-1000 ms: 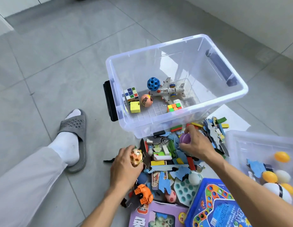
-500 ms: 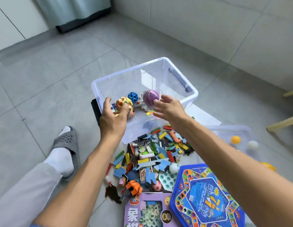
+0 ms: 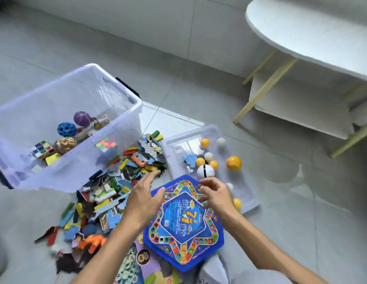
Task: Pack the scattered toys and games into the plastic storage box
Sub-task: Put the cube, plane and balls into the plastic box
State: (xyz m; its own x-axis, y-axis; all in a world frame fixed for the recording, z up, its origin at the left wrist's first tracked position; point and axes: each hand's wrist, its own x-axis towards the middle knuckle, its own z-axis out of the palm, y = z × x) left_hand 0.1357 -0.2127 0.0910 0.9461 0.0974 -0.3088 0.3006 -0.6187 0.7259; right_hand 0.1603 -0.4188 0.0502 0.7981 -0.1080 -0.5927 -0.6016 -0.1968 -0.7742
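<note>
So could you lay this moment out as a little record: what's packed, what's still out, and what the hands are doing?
Container: clear plastic storage box
Inside: purple ball, blue holed ball, puzzle cubes
Still out: pile of coloured puzzle pieces, blue hexagonal board game
Clear lid: holds orange and white balls
Left hand: open, empty, above game
Right hand: open, empty, above game
</note>
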